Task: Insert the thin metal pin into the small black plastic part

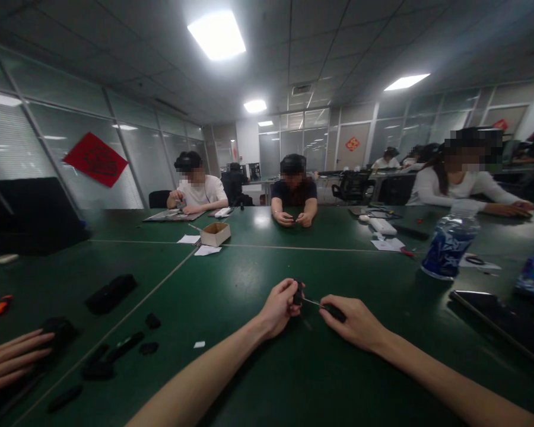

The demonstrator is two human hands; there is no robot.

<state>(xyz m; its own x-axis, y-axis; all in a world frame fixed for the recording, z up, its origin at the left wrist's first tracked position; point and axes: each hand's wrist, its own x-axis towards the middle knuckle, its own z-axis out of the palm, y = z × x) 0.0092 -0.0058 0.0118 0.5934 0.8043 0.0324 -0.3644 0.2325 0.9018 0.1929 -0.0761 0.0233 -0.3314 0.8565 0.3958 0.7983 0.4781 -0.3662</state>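
Over the green table [258, 379], my left hand [279, 308] is closed round a small black part [298, 293], held up between thumb and fingertips. My right hand [351, 321] grips a thin screwdriver [314, 303] by its dark handle, and the metal tip points left into the black part. Both forearms reach in from the bottom of the head view, and the hands sit a few centimetres apart.
Several black pieces [111, 292] lie at the left, where another person's hand [9, 359] rests. A cardboard box [215, 233] and paper slips sit mid-table. A water bottle [449, 240] and a dark tablet [498, 323] stand right. Other people sit at the far side.
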